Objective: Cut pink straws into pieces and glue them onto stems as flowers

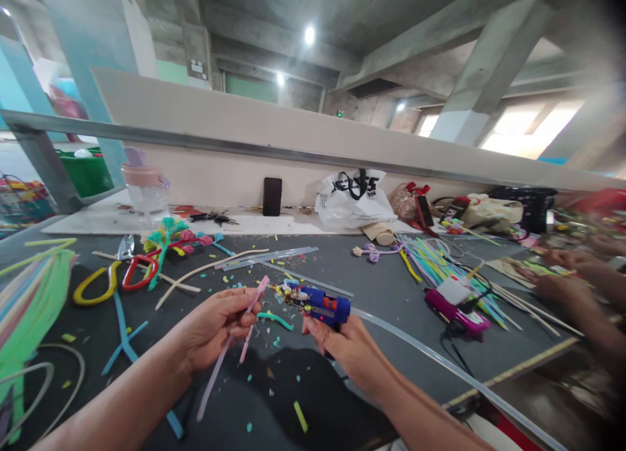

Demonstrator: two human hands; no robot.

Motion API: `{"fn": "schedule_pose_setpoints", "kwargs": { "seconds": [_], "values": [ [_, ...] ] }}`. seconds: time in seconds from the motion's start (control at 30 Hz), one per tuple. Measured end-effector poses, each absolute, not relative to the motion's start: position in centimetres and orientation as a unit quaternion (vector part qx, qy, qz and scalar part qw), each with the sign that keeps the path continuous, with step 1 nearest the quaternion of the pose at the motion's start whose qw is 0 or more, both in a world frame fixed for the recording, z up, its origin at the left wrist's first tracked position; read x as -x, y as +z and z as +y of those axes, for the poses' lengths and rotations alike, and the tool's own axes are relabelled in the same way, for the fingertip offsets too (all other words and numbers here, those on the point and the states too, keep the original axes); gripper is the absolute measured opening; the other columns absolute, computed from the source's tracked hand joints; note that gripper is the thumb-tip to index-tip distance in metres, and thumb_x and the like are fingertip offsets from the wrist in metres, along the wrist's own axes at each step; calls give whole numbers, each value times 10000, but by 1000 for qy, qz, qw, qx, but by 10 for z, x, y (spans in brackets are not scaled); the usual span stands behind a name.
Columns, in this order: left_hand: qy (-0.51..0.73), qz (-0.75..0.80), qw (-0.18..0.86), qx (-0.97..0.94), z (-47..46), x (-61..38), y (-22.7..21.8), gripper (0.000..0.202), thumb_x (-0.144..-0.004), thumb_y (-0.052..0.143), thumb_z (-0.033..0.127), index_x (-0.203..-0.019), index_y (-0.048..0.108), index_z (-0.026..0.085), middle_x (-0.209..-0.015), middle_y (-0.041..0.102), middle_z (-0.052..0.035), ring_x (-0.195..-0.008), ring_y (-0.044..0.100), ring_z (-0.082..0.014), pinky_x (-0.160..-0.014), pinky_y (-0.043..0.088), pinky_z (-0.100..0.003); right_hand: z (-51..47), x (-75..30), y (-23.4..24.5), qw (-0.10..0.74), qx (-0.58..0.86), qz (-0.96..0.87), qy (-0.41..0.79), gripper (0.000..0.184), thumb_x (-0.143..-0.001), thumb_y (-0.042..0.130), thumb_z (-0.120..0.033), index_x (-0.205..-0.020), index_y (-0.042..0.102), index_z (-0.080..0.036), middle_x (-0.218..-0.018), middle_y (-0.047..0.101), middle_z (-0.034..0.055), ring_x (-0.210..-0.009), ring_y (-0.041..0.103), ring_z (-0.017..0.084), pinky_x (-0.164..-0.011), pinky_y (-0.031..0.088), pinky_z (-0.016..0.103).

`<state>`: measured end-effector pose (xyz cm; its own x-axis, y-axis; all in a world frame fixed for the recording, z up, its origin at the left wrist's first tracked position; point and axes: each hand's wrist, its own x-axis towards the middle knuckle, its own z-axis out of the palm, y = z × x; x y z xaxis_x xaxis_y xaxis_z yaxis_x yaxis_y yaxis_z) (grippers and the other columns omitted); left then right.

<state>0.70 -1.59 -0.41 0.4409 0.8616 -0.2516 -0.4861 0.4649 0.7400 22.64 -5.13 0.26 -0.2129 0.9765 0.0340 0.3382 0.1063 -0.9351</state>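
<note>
My left hand [218,327] is closed on a pink pipe cleaner [229,347], bent so both ends hang down over the dark grey table [381,288]. My right hand [342,347] grips a blue glue gun [320,304], its nozzle pointing left at the pink stem's upper tip. A clear glue stick [440,360] runs out of the gun's back to the right. A short teal piece [276,319] lies on the table between my hands.
Scissors with red and yellow handles [122,275], a pipe-cleaner flower [169,239] and bundles of coloured stems [29,294] lie left. A pink glue gun [454,307] and more stems lie right, by another person's hands [562,281]. A phone [272,196], bags [355,200] and a cup [144,187] stand at the back.
</note>
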Motion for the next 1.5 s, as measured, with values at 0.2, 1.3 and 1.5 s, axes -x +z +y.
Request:
{"fn": "schedule_pose_setpoints", "kwargs": {
  "seconds": [0.2,1.3,1.5],
  "values": [
    [428,324,789,-299,-18,-7,-4,66,-784,576,134,-738,566,88,-645,488,-4,-460,388,-14,-347,265,-92,-50,-227,-1,361,510,-673,395,316,-790,525,-471,-694,578,-175,-582,465,-22,-535,397,105,-504,309,224],
    [427,319,780,-327,-13,-5,-9,92,-762,613,160,-713,574,92,-642,492,-3,-451,373,-15,-341,267,-102,-49,-222,-4,424,472,-660,402,385,-778,549,-364,-1084,394,-188,-778,490,-11,-652,440,121,-613,392,231],
    [421,313,783,-333,-14,-5,-9,104,-764,610,160,-695,576,91,-620,477,4,-444,357,-13,-347,283,-99,-48,-223,-4,430,464,-667,393,346,-787,558,-355,-1058,417,-194,-762,479,-20,-650,424,114,-599,378,214]
  ]
}}
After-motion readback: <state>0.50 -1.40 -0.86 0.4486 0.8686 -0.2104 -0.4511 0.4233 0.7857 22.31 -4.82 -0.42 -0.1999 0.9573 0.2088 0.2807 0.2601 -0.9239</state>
